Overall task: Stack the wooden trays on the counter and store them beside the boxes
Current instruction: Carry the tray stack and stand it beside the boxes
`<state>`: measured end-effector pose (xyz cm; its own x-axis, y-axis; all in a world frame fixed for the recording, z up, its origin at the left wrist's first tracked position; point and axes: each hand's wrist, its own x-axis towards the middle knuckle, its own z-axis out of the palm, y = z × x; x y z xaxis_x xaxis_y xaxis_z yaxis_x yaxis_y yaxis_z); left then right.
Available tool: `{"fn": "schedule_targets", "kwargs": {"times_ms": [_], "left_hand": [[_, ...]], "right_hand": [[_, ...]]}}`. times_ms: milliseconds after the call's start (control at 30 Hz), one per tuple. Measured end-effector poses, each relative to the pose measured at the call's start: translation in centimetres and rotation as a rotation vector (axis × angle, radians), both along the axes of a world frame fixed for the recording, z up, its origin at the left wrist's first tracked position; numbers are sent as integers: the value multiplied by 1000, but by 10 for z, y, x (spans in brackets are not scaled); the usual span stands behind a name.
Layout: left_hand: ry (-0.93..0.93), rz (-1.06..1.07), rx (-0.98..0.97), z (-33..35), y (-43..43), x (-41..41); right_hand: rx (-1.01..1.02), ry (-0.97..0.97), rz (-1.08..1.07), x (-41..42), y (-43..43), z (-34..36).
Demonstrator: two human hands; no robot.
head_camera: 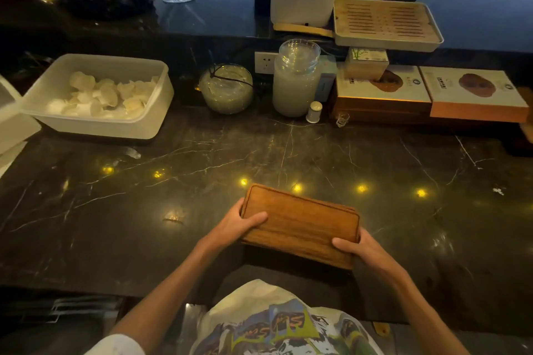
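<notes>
Both hands grip the wooden trays (300, 225), a stack at the near edge of the dark marble counter (144, 210): the left hand (239, 225) grasps its left end, the right hand (363, 251) its near right corner. Well beyond, the boxes (427, 95) sit against the back right.

printed labels on the boxes (427, 86) too blurred to read, shirt print (285, 323) illegible

Wooden trays (300, 222) near counter (432, 239) front edge; boxes (427, 95) far right; tub (98, 95) far left.
</notes>
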<state>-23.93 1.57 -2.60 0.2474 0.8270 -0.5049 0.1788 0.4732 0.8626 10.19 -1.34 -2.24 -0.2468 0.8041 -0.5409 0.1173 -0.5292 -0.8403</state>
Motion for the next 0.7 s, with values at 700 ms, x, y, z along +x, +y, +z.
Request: {"fn": "schedule_targets", "kwargs": {"times_ms": [700], "left_hand": [[-407, 237, -258, 86, -118, 162]], "right_hand": [[48, 295, -1221, -112, -200, 81]]}}
